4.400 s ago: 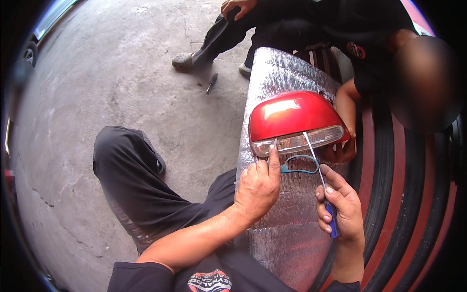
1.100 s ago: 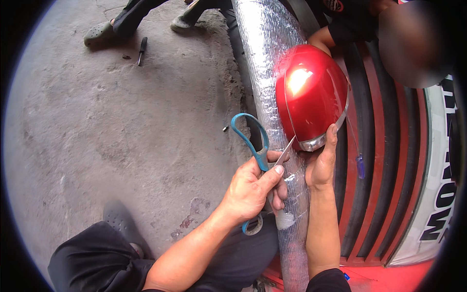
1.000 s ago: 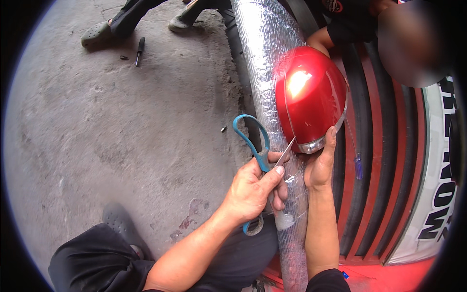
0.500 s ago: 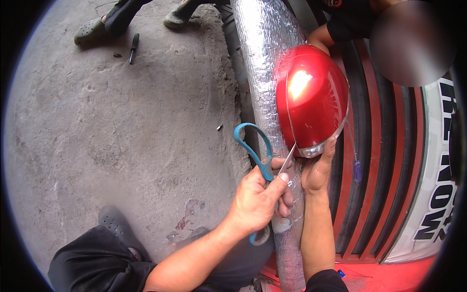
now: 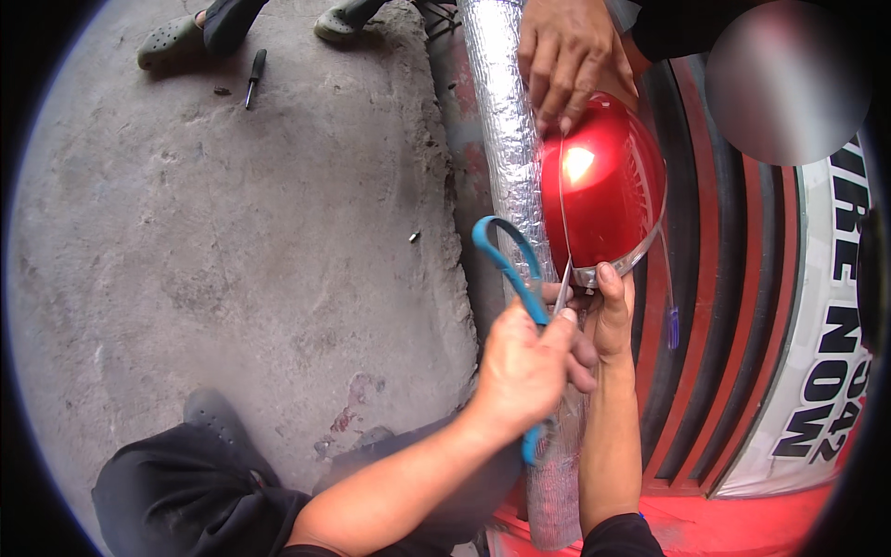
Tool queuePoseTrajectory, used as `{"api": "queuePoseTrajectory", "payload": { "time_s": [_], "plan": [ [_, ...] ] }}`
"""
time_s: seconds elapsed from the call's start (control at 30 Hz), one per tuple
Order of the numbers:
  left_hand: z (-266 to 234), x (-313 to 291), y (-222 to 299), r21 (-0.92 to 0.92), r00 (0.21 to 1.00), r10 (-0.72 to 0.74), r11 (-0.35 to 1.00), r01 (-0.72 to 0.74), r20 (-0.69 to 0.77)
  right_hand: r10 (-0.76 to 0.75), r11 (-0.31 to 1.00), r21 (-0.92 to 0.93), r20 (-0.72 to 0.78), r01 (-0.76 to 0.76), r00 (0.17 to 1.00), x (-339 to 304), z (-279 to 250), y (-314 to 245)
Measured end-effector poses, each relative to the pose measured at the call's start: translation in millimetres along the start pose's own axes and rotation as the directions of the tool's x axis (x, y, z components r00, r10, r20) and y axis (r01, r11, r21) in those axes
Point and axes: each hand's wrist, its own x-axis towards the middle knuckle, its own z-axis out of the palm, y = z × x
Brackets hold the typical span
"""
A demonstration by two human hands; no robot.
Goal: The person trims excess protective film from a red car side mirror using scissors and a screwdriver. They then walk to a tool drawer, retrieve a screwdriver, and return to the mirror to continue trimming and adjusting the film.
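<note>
A glossy red dome-shaped shell (image 5: pixel 613 186) with a silver trim strip lies against a long foil-wrapped roll (image 5: pixel 509 111). My left hand (image 5: pixel 534 367) is closed round blue-handled scissors (image 5: pixel 512 255). It grips them by the blades, and one blade tip points up at the seam on the shell's near edge. Close beside it, my right hand (image 5: pixel 614 316) holds the shell's near end from below, thumb on the silver trim. Another person's hand (image 5: pixel 571 60) presses fingertips on the far end of the shell, along the seam.
On the concrete ground (image 5: pixel 232 232) at far left lies a black-handled screwdriver (image 5: pixel 254 79), near a person's grey clog (image 5: pixel 172 45). A purple piece (image 5: pixel 675 330) hangs on a thin line right of the shell, before red and black slats (image 5: pixel 724 306). A printed banner (image 5: pixel 789 408) stands far right.
The other person's hand has come onto the far end of the shell. My left hand with the scissors has moved slightly right. My right thumb now lies over the trim.
</note>
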Motion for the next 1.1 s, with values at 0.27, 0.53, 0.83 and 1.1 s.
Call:
{"api": "queuePoseTrajectory", "payload": {
  "time_s": [0.27, 0.53, 0.83, 1.1],
  "plan": [
    [-69.0, 38.7, -0.7, -0.014, 0.902, -0.056, 0.998, 0.068, 0.429, -0.008, 1.0, -0.015, 0.049, 0.009, 0.999, 2.5, -13.6, 3.3],
    [-57.0, 23.6, 12.9, 0.052, 0.949, -0.15, 0.989, 0.141, 0.276, 0.345, 0.586, -0.753, -0.102, -0.299, 0.933, -12.1, -13.0, -103.2],
    [4.8, -2.2, 28.1, 0.12, 0.99, -0.135, 0.984, 0.129, 0.042, -0.179, 0.614, -0.764, 0.112, 0.2, 0.977, 134.2, -38.3, -119.5],
    [9.5, 0.2, 14.8, 0.115, 0.999, -0.033, 0.993, 0.033, -0.002, -0.141, 0.653, -0.735, 0.117, 0.181, 0.983, 159.3, -34.9, -101.4]
  ]
}}
